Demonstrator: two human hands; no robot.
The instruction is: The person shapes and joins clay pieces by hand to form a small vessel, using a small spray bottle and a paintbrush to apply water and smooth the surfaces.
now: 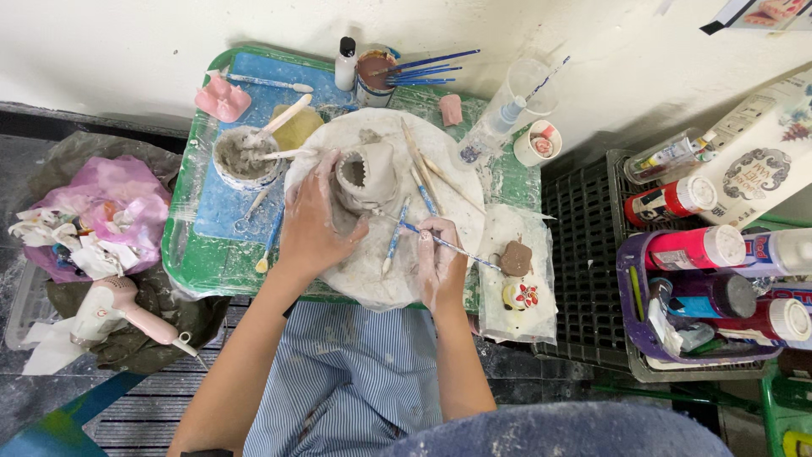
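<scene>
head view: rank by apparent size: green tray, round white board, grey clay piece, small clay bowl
1. green tray
2. round white board
3. grey clay piece and small clay bowl: look about alike; the left hand covers part of the clay piece, so no ranking.

Clay vessel point(365, 176): wet grey clay, matt, rough. Round work board point(457, 190): clay-smeared, dull. Green tray point(190, 254): glossy plastic. Blue-handled modelling tool point(448, 245): smooth. Apron point(355, 372): striped cloth.

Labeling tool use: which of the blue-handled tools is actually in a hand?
The blue-handled tool pinched in the right hand, tip at the clay piece. The others lie loose on the round board or stand in the jar.
</scene>
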